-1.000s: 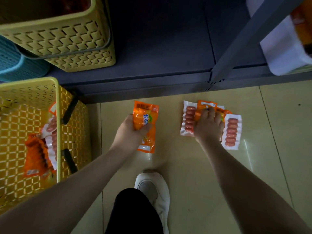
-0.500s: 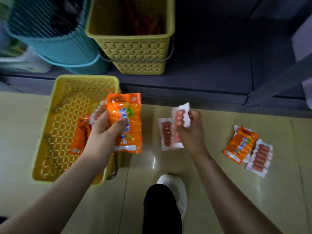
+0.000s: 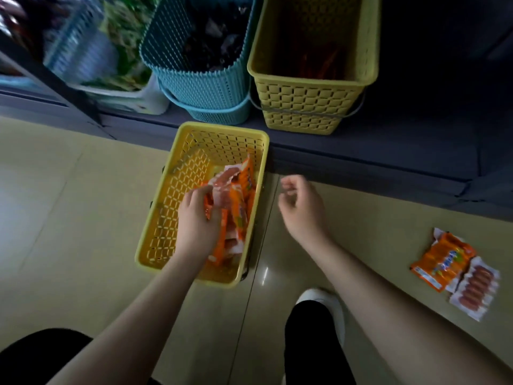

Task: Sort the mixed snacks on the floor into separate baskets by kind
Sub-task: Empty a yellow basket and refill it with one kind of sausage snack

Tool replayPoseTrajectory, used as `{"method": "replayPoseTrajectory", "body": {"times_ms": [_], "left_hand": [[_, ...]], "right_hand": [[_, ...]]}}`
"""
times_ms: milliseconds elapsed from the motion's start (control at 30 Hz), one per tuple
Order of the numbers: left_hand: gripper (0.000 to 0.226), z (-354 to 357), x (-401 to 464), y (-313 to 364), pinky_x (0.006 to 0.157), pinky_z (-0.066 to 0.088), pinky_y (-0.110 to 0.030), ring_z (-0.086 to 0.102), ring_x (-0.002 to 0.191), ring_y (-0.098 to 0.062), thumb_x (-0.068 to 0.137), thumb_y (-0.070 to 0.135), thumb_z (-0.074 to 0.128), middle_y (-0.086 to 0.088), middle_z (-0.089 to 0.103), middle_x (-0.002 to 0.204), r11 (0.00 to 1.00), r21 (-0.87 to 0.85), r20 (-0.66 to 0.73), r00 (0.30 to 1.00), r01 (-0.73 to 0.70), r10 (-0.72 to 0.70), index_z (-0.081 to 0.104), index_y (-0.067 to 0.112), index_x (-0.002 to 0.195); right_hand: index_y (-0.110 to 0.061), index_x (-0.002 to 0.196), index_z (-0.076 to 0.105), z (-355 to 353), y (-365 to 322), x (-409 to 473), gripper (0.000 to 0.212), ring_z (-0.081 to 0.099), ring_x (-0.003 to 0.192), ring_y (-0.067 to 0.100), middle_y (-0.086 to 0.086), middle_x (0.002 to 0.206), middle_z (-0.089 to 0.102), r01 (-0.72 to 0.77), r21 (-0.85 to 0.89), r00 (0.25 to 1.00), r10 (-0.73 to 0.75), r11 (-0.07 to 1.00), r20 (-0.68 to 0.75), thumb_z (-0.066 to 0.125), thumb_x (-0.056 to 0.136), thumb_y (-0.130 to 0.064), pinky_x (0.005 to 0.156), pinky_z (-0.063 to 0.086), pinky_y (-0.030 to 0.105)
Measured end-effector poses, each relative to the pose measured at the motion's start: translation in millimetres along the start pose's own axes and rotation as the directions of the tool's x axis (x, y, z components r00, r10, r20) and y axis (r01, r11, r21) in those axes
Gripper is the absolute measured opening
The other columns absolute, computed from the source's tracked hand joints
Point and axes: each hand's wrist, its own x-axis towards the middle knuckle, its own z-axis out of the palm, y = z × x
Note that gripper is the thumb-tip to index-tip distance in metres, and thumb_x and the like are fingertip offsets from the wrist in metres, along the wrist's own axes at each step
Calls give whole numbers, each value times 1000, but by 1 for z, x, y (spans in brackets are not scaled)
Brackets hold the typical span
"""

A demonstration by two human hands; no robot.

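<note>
1. Progress: well along, I'd judge. Floor basket [image 3: 155, 240], frame centre, already has a pile of packs [image 3: 236, 207] – orange ones mixed w/ clear sausage ones, leaning on its right wall.
2. Left on the floor [image 3: 69, 218]: lower right of frame, orange pack [image 3: 441, 262] lying partly over a white-edged piece at its top, w/ clear sausage pack [image 3: 476, 289] touching it on the right. Looks like 2, poss. 3 packs; overlap hides the rest.
3. Left hand [image 3: 195, 220]: inside the basket, fingers curled on the edge of an orange pack in the pile – setting down or letting go, can't tell which.
4. Right hand [image 3: 302, 209]: empty, fingers loosely curled, in the air just right of the basket, well apart from the floor packs.
5. Counts: baskets – 1 yellow on floor; on the shelf [image 3: 416, 151] above, 1 teal [image 3: 200, 87] w/ dark stuff, 1 yellow [image 3: 308, 107] w/ reddish sticks, plus a blurred clear bin [image 3: 83, 51] upper left w/ green packs.
6. Packs in floor basket: several, exact no. can't tell – overlapped & blurred.
7. Est. remaining: fetch the lower-right packs, then done as far as this view shows.
</note>
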Motion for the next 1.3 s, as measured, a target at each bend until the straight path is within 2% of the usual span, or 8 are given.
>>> {"method": "replayPoseTrajectory", "body": {"times_ms": [167, 400, 567, 633, 733, 967, 1133, 1300], "left_hand": [[28, 16, -19, 43, 93, 28, -5, 33, 115, 5, 90, 10, 52, 13, 46, 122, 931, -41, 162, 917, -362, 364, 55, 21, 116], [36, 67, -34, 61, 72, 43, -2, 53, 94, 0, 88, 2, 50, 10, 55, 104, 969, -166, 437, 867, -182, 238, 49, 21, 118], [28, 82, -28, 59, 73, 39, -7, 53, 103, -6, 92, 12, 50, 11, 57, 108, 982, -174, 477, 879, 72, 20, 50, 24, 118], [24, 82, -26, 62, 73, 40, -10, 54, 101, -6, 93, 22, 52, 14, 56, 103, 975, -195, 432, 902, 103, -9, 48, 26, 116], [36, 75, -27, 71, 77, 51, -19, 62, 94, -4, 88, 34, 57, 8, 63, 106, 935, -341, 394, 918, 99, 46, 49, 19, 120], [16, 5, -8, 65, 50, 49, -11, 66, 65, -1, 87, 21, 61, 5, 66, 85, 888, -455, 96, 995, 69, -28, 55, 22, 102], [52, -7, 28, 29, 81, 54, -45, 62, 98, -28, 88, 30, 59, -12, 59, 120, 961, -36, 219, 940, 274, -260, 38, 14, 133], [40, 20, 16, 61, 102, 39, -44, 41, 125, -26, 90, 20, 53, -6, 48, 133, 973, 146, 140, 978, -177, 157, 47, 18, 129]], "right_hand": [[-1, 119, 50, -19, 115, 0, 39, 53, 109, 36, 20, 121, 56, -317, -402, 944, 325, 859, -50, 54, 92, -28, 88, 39, 34], [-3, 126, 41, 9, 156, 9, 61, 47, 115, 33, 17, 128, 47, -397, -463, 902, 431, 792, -36, 59, 85, -45, 94, 38, 39], [-8, 119, 54, 17, 142, 9, 33, 64, 95, 24, 3, 101, 66, -470, 140, 875, 440, 872, 202, 60, 89, -19, 79, 54, 37], [-14, 108, 58, -1, 120, 1, 18, 66, 77, 9, -9, 82, 69, -420, 505, 907, 326, 754, 267, 58, 90, -10, 61, 52, 26], [-19, 106, 62, -29, 74, -15, 25, 67, 82, 12, -4, 89, 70, -232, 631, 952, 39, 740, 305, 63, 85, -5, 63, 51, 25], [-29, 140, 29, -38, 21, -27, 70, 61, 98, 10, -5, 104, 61, -77, 393, 971, -20, 916, 237, 65, 84, -8, 80, 49, 16], [-13, 140, 32, -31, 64, -21, 57, 58, 92, 17, -2, 93, 57, -297, 120, 943, 272, 947, 190, 59, 89, -12, 78, 43, 23], [-3, 132, 42, -72, 145, -25, 51, 53, 114, 34, 17, 117, 61, -464, -148, 886, 455, 874, -89, 60, 84, -4, 92, 39, 34]]}}
